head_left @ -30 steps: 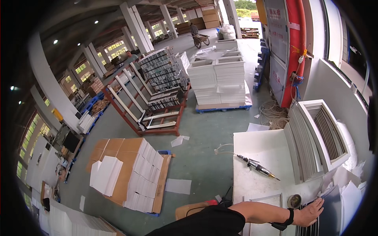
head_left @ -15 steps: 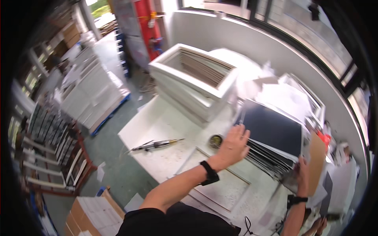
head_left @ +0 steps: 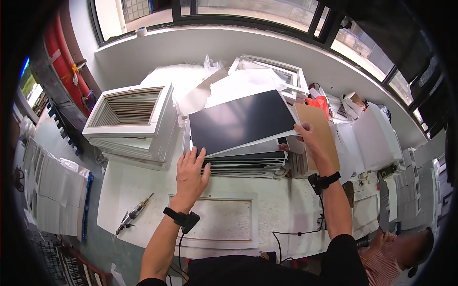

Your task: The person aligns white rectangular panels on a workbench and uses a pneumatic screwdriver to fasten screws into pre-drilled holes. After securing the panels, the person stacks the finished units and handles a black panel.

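Observation:
A dark glossy panel (head_left: 241, 121) lies tilted on top of a stack of similar dark sheets (head_left: 248, 164) on the white table (head_left: 138, 183). My right hand (head_left: 307, 138) grips the panel's right edge and lifts it off the stack. My left hand (head_left: 192, 174) rests flat with spread fingers at the stack's front left corner. Both wrists wear black bands with cables. A white picture frame (head_left: 214, 219) lies face down on the table just in front of the stack.
A pile of white frames (head_left: 131, 121) stands to the left. Crumpled white paper (head_left: 205, 86) and more frames lie behind the stack. A brown board (head_left: 324, 131) sits to the right. A screwdriver tool (head_left: 133, 214) lies near the table's left edge. Another person (head_left: 405, 248) sits at lower right.
My view has swung from the warehouse floor to the table. My left hand settled at the stack's front corner, and my right hand took the top panel's right edge and raised it.

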Motion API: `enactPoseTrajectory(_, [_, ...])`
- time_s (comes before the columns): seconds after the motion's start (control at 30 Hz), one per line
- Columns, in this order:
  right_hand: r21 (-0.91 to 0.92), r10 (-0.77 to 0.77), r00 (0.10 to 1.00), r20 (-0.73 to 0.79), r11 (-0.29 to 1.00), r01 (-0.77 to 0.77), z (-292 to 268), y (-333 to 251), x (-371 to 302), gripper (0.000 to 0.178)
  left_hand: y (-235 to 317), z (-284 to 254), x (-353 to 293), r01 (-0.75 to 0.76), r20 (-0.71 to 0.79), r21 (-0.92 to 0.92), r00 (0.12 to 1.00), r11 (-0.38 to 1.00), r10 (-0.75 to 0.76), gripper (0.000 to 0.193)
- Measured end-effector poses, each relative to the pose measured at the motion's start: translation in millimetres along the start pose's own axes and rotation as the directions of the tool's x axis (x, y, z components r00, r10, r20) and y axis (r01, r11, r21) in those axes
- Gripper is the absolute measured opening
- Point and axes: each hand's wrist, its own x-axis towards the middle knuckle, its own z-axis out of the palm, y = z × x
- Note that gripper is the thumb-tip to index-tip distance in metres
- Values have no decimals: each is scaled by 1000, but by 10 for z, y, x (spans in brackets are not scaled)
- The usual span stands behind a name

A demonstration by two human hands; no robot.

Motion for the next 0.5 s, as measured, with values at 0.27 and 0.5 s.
enactPoseTrajectory(0.27, [142,45,993,105,988,-60,145,-445,-126,29,375,37,733,-250,-103,-91,965,964,240,47])
enactPoseTrajectory(0.5, [120,-5,992,123,993,-10,133,-532,-164,30,688,417,1163,-434,-21,-67,901,898,434,54])
